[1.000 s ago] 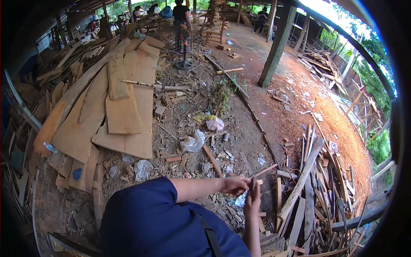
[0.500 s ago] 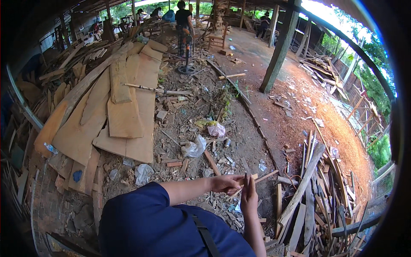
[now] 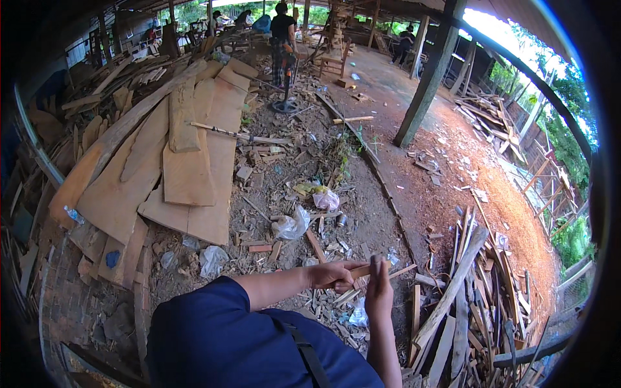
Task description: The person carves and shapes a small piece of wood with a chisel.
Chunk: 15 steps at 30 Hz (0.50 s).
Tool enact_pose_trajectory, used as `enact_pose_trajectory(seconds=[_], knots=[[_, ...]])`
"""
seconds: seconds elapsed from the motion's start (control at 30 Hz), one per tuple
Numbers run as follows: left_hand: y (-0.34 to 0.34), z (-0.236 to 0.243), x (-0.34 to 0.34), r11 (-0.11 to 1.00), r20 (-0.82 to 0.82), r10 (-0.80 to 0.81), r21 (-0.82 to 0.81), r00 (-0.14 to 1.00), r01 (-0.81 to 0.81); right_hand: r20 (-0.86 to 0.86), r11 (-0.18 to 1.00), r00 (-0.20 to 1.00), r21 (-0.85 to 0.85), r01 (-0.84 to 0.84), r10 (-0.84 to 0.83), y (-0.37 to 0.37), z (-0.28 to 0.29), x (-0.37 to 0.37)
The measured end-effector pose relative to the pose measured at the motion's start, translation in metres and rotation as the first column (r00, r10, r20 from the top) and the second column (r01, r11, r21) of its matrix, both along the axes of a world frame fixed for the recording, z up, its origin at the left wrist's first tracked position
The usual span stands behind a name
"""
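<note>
In front of my body, low in the head view, my left hand [image 3: 331, 275] is closed around one end of a small light wood piece [image 3: 361, 271]. My right hand [image 3: 379, 294] is on the other end, its fingers upright and pressed together around the piece. A dark tip [image 3: 375, 259] shows at the top of the right fingers; I cannot tell whether it is a fingertip or a separate object. Below the hands lie thin wood strips [image 3: 402, 271] and scraps on the dirt.
Wide planks [image 3: 187, 178] are stacked at the left. Poles and offcuts [image 3: 453, 297] are piled at the right. Plastic bags [image 3: 291, 223] litter the ground. A wooden post [image 3: 430, 77] stands beyond, and a person [image 3: 283, 39] in dark clothes stands farther back.
More of the wood piece shows between my hands than before. My left hand has shifted slightly left, and the view has tilted a little.
</note>
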<state>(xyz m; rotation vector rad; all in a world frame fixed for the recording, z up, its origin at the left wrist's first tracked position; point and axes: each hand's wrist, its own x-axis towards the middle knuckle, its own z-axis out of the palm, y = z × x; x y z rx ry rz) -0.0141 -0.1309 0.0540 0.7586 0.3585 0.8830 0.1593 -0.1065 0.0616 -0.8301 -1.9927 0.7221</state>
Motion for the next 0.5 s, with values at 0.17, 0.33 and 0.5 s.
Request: enact_pose_trajectory(seconds=[0.17,0.33,0.5], knots=[[0.007,-0.011,0.007,1.000,0.079,-0.023,-0.008,0.997,0.024,0.051,0.998,0.998,-0.050,0.049,-0.047,-0.006,0.010,-0.003],[0.011,-0.012,0.004,1.000,-0.056,-0.004,0.023,0.998,0.006,0.334,0.996,0.941,-0.051,0.069,-0.048,-0.018,0.015,-0.004],[0.008,0.002,0.004,0.994,-0.042,-0.056,0.087,0.998,0.059,0.027,0.966,0.971,-0.103,0.238,-0.236,0.015,-0.002,0.007]])
